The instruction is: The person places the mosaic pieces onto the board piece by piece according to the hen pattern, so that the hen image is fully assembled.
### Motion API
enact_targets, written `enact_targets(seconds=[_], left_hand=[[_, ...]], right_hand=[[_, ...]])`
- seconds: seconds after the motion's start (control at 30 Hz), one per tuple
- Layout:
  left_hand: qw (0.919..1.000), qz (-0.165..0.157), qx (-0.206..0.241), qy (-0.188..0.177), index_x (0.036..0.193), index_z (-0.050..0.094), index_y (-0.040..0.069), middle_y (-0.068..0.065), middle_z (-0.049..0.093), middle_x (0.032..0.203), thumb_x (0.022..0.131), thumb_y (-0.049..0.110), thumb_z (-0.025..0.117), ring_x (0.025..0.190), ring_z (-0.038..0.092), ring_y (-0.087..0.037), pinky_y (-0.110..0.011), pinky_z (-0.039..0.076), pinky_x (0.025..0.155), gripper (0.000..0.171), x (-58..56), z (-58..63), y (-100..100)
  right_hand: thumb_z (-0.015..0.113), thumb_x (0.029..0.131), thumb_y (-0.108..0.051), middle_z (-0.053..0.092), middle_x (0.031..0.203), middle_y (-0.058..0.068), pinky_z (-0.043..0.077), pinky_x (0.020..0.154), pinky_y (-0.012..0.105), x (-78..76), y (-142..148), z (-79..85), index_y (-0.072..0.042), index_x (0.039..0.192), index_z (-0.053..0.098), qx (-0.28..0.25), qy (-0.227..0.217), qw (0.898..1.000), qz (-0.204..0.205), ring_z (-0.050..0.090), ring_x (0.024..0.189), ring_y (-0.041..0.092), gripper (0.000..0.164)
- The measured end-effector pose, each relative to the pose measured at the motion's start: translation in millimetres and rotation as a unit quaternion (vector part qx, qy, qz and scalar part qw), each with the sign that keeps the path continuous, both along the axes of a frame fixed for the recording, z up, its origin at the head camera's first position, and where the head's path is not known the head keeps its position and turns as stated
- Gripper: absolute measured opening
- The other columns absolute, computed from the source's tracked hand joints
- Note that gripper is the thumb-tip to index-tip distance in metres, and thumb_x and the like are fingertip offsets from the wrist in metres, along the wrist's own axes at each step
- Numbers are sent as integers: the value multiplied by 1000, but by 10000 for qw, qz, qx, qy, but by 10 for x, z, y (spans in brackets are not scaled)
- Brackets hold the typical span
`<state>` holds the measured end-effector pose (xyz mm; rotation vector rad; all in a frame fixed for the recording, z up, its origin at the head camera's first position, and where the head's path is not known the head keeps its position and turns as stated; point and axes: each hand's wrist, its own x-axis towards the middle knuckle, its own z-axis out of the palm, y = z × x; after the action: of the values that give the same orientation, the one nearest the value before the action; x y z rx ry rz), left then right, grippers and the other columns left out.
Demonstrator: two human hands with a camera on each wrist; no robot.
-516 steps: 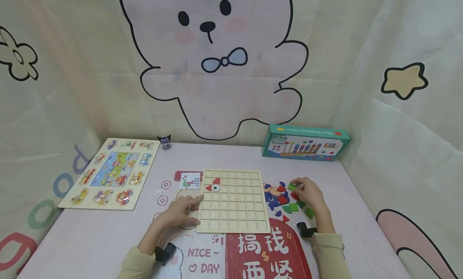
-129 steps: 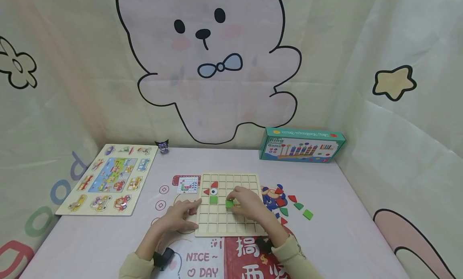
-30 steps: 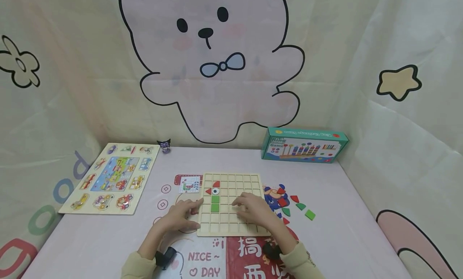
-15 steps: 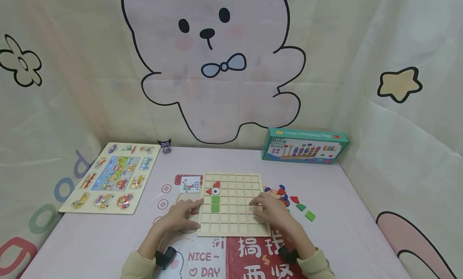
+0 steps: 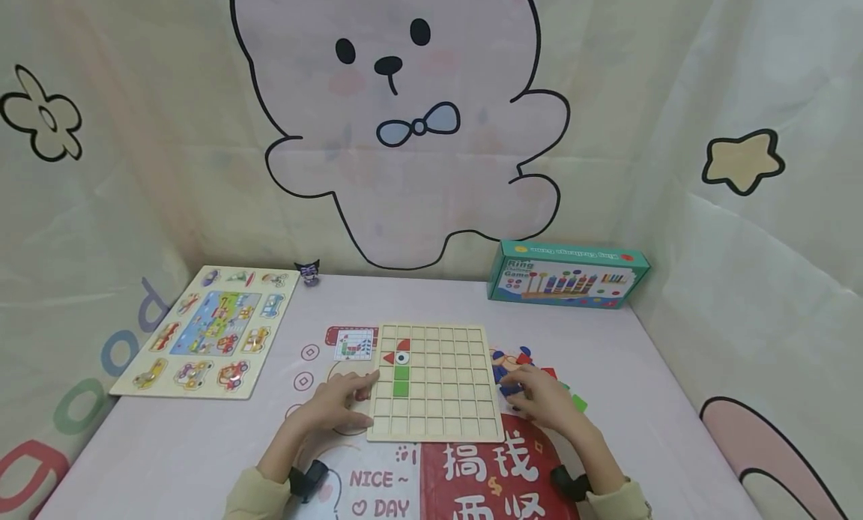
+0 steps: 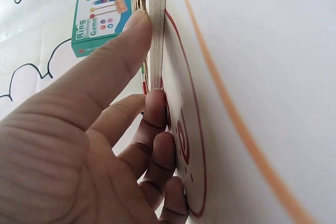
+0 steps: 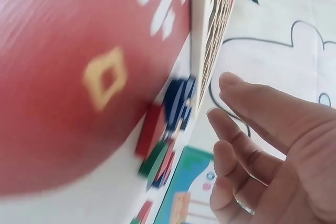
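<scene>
A wooden grid board (image 5: 445, 400) lies mid-table. Its upper left cells hold two red pieces, a white eye piece (image 5: 401, 358), and two green squares (image 5: 401, 381) in a column. My left hand (image 5: 332, 401) touches the board's left edge with thumb and fingertips, not wrapped round it. My right hand (image 5: 547, 401) hovers just right of the board, thumb and fingers apart, with nothing between them in the right wrist view. Under and around it lie loose pieces: a red piece (image 7: 150, 130), a green piece (image 7: 153, 158) and several others, partly hidden by the hand in the head view.
A small pattern card (image 5: 354, 345) lies left of the board. Farther left is a vehicle puzzle board (image 5: 270, 355). A dark figurine (image 5: 309, 273) and a green Ring Challenge Game box (image 5: 566, 276) stand at the back. A printed mat (image 5: 384, 479) lies under the board.
Earlier the right hand brought green squares onto the board; two now sit below the eye piece. Over the last second it has moved right, off the board, to the loose pieces. The left hand stays put.
</scene>
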<state>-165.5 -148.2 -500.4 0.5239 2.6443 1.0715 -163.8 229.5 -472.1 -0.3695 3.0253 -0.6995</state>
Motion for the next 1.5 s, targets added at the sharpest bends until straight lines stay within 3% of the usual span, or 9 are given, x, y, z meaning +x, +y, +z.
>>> enact_targets(seconds=[0.13,0.27,0.37,0.5,0.7,1.13,1.5], left_hand=[[10000,-20,7,4,136,48,15,3,47,88,68,29,80,81,34,-16,-34,24,69,77,10,8,7],[10000,-63,11,40,136,48,13,2,47,88,68,29,80,82,34,-17,-35,23,70,77,11,23,9],[9999,-91,10,45,136,48,13,2,47,88,68,29,80,82,34,-17,-36,23,70,77,11,30,8],[10000,-80,-7,21,136,48,13,2,47,89,68,29,80,83,33,-17,-35,24,70,77,12,31,4],[10000,-89,10,20,136,47,13,2,47,89,68,29,80,82,33,-17,-35,25,69,78,10,22,-1],[9999,-109,39,52,137,47,13,2,47,88,67,30,80,82,33,-17,-34,24,69,78,5,2,1],[9998,-146,27,116,137,46,14,3,48,88,69,29,79,80,34,-15,-31,25,68,77,-10,-35,-11]], right_hand=[[75,76,-18,63,95,-3,50,74,37,-15,124,-13,-17,100,69,150,-2,9998,-103,60,88,16,25],[75,75,-16,62,90,-1,46,66,32,-21,237,-6,-15,97,70,195,-191,9993,-243,54,76,14,22],[75,75,-16,60,90,0,43,62,30,-14,306,-1,-16,96,70,266,-284,9988,-309,49,72,13,22],[74,74,-15,62,97,3,47,66,33,-5,359,3,-18,96,70,303,-326,9983,-367,53,76,15,22],[74,73,-12,63,92,3,42,61,30,-7,382,-13,-14,96,70,408,-378,9978,-366,48,68,13,23],[75,72,-13,65,98,6,49,69,38,-26,435,-71,-13,93,70,483,-220,9980,-344,57,82,19,21],[77,69,-15,62,90,0,49,68,35,14,444,-59,-16,89,70,552,-230,9973,-415,53,76,15,21]])
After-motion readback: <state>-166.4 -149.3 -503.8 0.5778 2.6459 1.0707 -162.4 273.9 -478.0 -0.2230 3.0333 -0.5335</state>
